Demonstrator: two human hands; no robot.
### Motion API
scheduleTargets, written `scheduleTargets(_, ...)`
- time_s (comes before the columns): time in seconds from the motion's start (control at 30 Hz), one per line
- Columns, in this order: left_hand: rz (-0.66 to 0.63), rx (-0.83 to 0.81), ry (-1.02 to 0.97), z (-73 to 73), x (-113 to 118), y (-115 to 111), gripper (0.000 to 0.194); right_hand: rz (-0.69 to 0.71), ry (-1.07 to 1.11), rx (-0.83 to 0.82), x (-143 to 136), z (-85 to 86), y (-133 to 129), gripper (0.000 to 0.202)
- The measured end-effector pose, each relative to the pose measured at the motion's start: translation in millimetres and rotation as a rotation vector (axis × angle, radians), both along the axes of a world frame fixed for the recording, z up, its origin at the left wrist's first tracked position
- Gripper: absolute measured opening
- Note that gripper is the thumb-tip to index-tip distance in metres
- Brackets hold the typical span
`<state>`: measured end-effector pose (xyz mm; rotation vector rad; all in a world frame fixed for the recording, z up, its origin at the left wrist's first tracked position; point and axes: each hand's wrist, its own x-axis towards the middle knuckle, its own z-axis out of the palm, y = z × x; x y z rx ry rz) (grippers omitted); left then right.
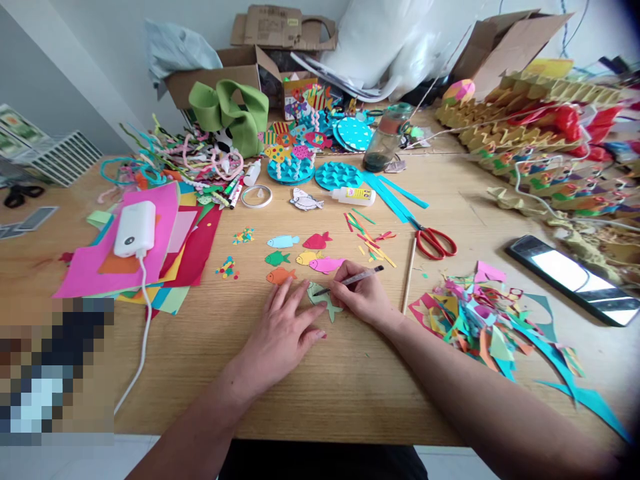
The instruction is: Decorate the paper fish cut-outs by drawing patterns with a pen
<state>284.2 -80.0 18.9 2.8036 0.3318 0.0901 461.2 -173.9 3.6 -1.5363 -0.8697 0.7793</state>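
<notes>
A dark pencil (364, 275) is gripped in my right hand (364, 297), its tip on a pale green paper fish (327, 307). My left hand (283, 327) lies flat with fingers spread, its fingertips at the left edge of that fish. Just beyond my hands are cut paper fish: an orange fish (281, 275), a green fish (277, 258), a light blue fish (283, 241), a red fish (318, 240), a yellow fish (306, 258) and a pink fish (327, 265). The yellow and pink ones overlap.
Red-handled scissors (436, 243) and a wooden stick (410, 277) lie right of my hands, before paper scraps (480, 313) and a phone (575, 277). Leftward, a white power bank (135, 229) sits on coloured sheets (200, 247). Behind are a glue bottle (354, 195) and a glass jar (385, 143).
</notes>
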Motion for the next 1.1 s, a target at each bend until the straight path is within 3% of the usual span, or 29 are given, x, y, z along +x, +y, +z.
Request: scheduleTargets(1.1, 0.000, -0.004, 0.023, 0.6, 0.9, 0.5, 0.039, 0.024, -0.001, -0.024, 0.0, 0.1, 1.1, 0.018)
